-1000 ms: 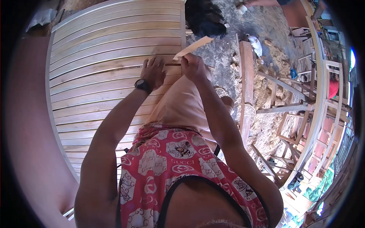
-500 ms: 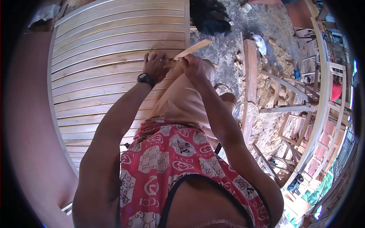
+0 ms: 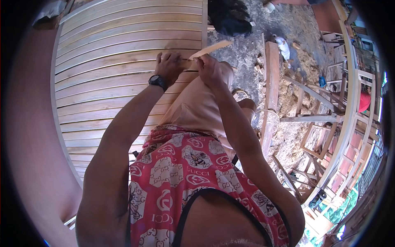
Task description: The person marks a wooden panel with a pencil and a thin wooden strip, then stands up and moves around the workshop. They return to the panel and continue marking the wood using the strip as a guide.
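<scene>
A panel of pale wooden slats lies under my arms, framed along its edges. My right hand pinches a thin, light strip that sticks out up and to the right past the panel's edge. Close beside it, my left hand, with a dark watch on the wrist, rests at the slats with fingers bent. Between the two hands runs the near end of the strip; whether the left fingers grip anything is hidden.
A long wooden beam lies on the debris-covered ground at the right. Wooden frames stand beyond it. A black heap is at the top, and a person in red is at the far right.
My left hand has shifted slightly right and the strip's free end has moved a little up and right. The right hand still pinches the strip.
</scene>
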Motion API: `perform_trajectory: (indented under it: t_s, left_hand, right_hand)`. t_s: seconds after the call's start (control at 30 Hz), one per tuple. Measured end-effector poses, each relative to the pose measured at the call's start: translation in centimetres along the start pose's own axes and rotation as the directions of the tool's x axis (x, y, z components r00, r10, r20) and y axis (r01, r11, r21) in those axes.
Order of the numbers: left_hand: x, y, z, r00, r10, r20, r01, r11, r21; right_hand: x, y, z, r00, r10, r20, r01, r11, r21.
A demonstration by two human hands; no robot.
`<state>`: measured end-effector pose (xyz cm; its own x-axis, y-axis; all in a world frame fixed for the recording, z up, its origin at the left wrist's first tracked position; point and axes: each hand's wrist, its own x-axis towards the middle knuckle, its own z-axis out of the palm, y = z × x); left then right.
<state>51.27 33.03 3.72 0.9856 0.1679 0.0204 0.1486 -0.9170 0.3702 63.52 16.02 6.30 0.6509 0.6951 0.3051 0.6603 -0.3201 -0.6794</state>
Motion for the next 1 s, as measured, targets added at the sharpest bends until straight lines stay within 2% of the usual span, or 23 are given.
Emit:
perform_trajectory:
  t_s: [0.1,0.17,0.27,0.4,0.47,0.6,0.67,0.8,0.87,1.0]
  left_hand:
    - [0.1,-0.1,0.3,1.000,0.015,-0.019,-0.015,1.000,0.018]
    - [0.0,-0.1,0.3,0.999,0.041,-0.027,-0.040,0.999,0.026]
    - [0.1,0.1,0.3,0.998,0.034,-0.053,-0.032,0.998,0.048]
    - [-0.1,0.4,0.1,1.000,0.029,0.009,-0.030,0.997,0.071]
    - [-0.3,0.3,0.6,0.994,0.060,-0.089,-0.053,0.996,0.075]
    - [-0.3,0.0,1.2,0.995,0.068,-0.069,-0.065,0.997,0.044]
    - [-0.2,-0.2,1.7,0.983,0.046,-0.179,-0.055,0.997,-0.048]
    - [-0.5,0.1,2.2,0.980,0.021,-0.197,-0.033,0.998,-0.062]
    - [-0.6,0.1,2.2,0.978,0.057,-0.202,-0.054,0.998,0.020]
    - [-1.0,0.2,2.1,0.983,0.026,-0.183,-0.034,0.999,-0.042]
  right_hand:
    - [0.2,-0.7,-0.3,0.998,0.054,0.040,-0.052,0.997,-0.054]
    - [0.5,-1.0,-0.4,0.991,0.124,0.054,-0.126,0.992,0.027]
    - [0.5,-1.2,-0.5,0.989,0.140,0.050,-0.145,0.985,0.098]
    - [0.5,-0.8,-0.3,0.991,0.125,0.040,-0.128,0.990,0.058]
    - [0.3,-0.7,-0.2,0.991,0.132,0.037,-0.134,0.990,0.042]
    - [0.2,-0.5,-0.1,0.989,0.142,0.051,-0.144,0.988,0.048]
    - [0.4,-0.7,-0.1,0.985,0.162,0.059,-0.167,0.982,0.090]
    - [0.3,-1.2,-0.6,0.977,0.202,0.074,-0.209,0.972,0.106]
    - [0.3,-1.3,-0.6,0.978,0.198,0.068,-0.205,0.973,0.107]
    - [0.6,-1.1,-0.4,0.982,0.178,0.058,-0.185,0.972,0.143]
